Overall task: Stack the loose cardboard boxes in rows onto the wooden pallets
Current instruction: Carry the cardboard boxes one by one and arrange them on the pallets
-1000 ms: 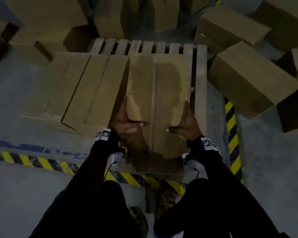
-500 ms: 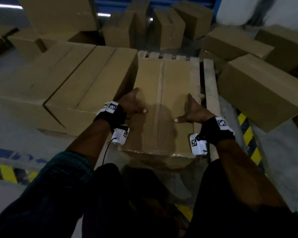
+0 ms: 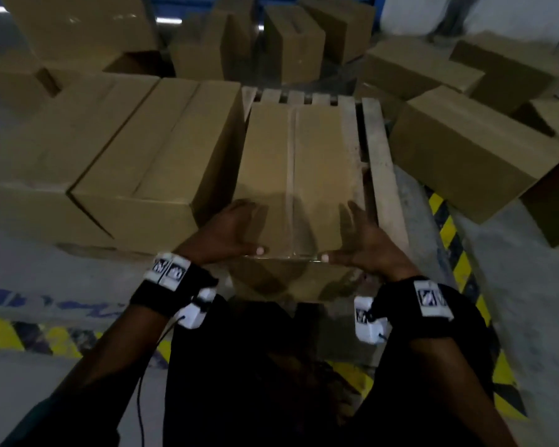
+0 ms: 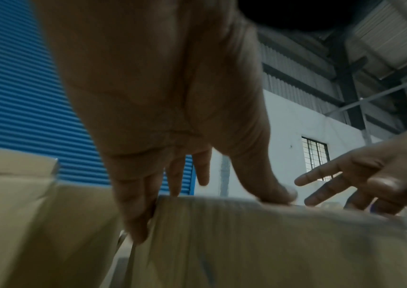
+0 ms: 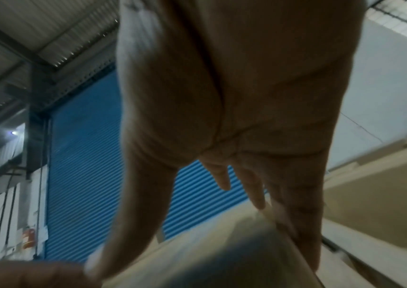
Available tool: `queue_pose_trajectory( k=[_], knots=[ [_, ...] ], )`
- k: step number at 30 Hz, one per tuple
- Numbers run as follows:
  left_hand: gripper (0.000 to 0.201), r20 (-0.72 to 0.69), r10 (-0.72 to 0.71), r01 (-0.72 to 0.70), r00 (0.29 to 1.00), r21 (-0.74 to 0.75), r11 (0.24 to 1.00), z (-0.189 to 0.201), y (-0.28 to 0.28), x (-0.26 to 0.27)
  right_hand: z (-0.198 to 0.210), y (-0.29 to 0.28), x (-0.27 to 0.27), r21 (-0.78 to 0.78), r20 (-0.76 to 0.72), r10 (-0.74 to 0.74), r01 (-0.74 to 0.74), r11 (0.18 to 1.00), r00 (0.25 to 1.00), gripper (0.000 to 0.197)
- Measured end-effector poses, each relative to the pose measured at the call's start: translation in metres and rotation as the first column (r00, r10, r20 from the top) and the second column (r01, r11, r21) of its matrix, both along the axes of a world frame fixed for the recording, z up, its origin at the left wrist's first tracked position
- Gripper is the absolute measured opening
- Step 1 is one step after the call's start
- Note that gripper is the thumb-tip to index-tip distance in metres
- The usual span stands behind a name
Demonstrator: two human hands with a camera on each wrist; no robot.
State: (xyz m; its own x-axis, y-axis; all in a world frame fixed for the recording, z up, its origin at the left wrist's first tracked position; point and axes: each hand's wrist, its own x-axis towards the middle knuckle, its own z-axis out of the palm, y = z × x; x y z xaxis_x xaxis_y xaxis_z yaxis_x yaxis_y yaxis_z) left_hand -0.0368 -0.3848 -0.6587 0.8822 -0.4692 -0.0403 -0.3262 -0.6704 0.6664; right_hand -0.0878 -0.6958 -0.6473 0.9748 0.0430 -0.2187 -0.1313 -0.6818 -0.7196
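A long brown cardboard box (image 3: pixel 297 175) lies lengthwise on the wooden pallet (image 3: pixel 381 162), close beside a taller box (image 3: pixel 162 162) on its left. My left hand (image 3: pixel 236 230) and right hand (image 3: pixel 365 240) are at the box's near end, one on each side. Both thumbs lie on the top edge. In the left wrist view the left hand's (image 4: pixel 173 136) straight fingers run down the box's (image 4: pixel 259 243) left side. In the right wrist view the right hand's (image 5: pixel 247 136) straight fingers lie along the box's (image 5: pixel 222 253) right edge.
Another box (image 3: pixel 62 150) lies further left in the same row. Loose boxes lie on the floor at the right (image 3: pixel 471 150) and stand behind the pallet (image 3: pixel 291 46). Yellow-black floor tape (image 3: pixel 449 227) runs along the pallet's right and front. A blue shutter (image 4: pixel 25 97) is behind.
The box has come down onto the pallet beside the row. Both hands have slid back along its sides to the near end. My head has dropped lower.
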Motion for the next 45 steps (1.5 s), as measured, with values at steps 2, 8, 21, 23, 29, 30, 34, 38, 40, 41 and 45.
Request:
queue_pose_trajectory(
  k=[2,8,21,23,29,30,34,38,40,41,45],
  knots=[
    [0.105,0.025,-0.003,0.003,1.000,-0.038,0.999,-0.011,0.007,-0.014,-0.011,0.007,-0.014,-0.079,0.056,-0.027,0.031,0.996,0.998,0.126],
    [0.086,0.319,0.169,-0.171,0.933,-0.023,0.985,-0.033,0.020,-0.020,-0.032,0.023,-0.010,-0.073,0.202,-0.186,0.204,0.976,0.962,0.107],
    [0.042,0.629,0.227,-0.402,0.744,0.149,0.904,-0.034,0.051,0.007,-0.046,0.054,0.050,0.075,0.281,-0.110,0.092,0.993,0.953,0.086],
    [0.043,0.652,0.199,-0.398,0.732,0.171,0.901,-0.036,0.055,0.013,-0.045,0.055,0.057,0.063,0.288,-0.095,0.080,0.995,0.953,0.085],
    [0.046,0.440,0.249,-0.305,0.863,0.059,0.951,-0.045,0.073,0.036,-0.047,0.059,0.069,-0.057,0.300,-0.038,0.058,0.997,0.953,0.083],
    [0.046,0.419,0.259,-0.287,0.870,0.004,0.958,-0.046,0.076,0.038,-0.048,0.059,0.071,-0.084,0.300,-0.025,0.053,0.995,0.954,0.084],
    [0.048,0.399,0.276,-0.259,0.874,-0.097,0.961,-0.042,0.083,0.043,-0.052,0.063,0.075,-0.150,0.278,-0.009,0.052,0.987,0.960,0.084],
    [0.051,0.406,0.257,-0.246,0.877,-0.082,0.966,-0.034,0.086,0.046,-0.055,0.067,0.076,-0.182,0.275,0.006,0.046,0.982,0.961,0.084],
    [0.051,0.387,0.266,-0.248,0.883,-0.097,0.964,-0.033,0.088,0.046,-0.055,0.068,0.076,-0.197,0.273,0.011,0.045,0.979,0.962,0.084],
    [0.051,0.382,0.271,-0.252,0.884,-0.099,0.963,-0.033,0.088,0.046,-0.055,0.068,0.076,-0.203,0.271,0.013,0.044,0.978,0.962,0.084],
    [0.050,0.398,0.283,-0.281,0.872,-0.065,0.958,-0.033,0.085,0.046,-0.056,0.068,0.078,-0.199,0.256,0.001,0.052,0.979,0.967,0.085]
  ],
)
